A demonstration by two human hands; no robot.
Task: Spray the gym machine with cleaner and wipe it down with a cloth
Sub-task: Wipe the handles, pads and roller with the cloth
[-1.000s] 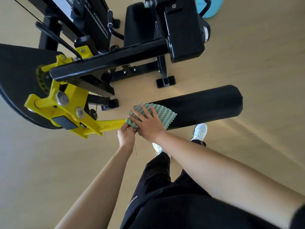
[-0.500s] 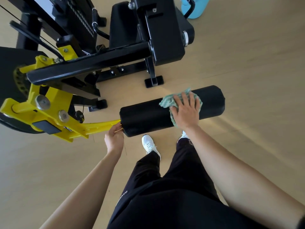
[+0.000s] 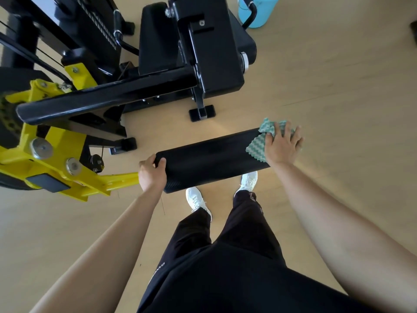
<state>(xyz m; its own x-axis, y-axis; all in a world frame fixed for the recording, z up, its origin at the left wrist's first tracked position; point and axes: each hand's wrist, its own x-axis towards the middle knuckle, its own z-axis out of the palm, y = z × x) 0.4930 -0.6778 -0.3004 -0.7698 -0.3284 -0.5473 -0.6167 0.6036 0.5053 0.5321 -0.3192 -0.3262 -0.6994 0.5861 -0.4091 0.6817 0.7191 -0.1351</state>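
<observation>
Green zigzag cloth under R hand, L hand gripping black cylindrical pad.

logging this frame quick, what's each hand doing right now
left hand: grips the roller pad
right hand: open, pressing the cloth onto the pad's end

Nothing here reads clearly. White lettering runs along the left thigh of my black cloth trousers, at seven o'clock from the picture's centre, too blurred to make out. A smaller white mark near my right hem, at five o'clock, is also illegible. At nine o'clock, a small black round knob on the black-and-yellow steel gym machine carries a yellow sticker, its sign too small to tell.
</observation>
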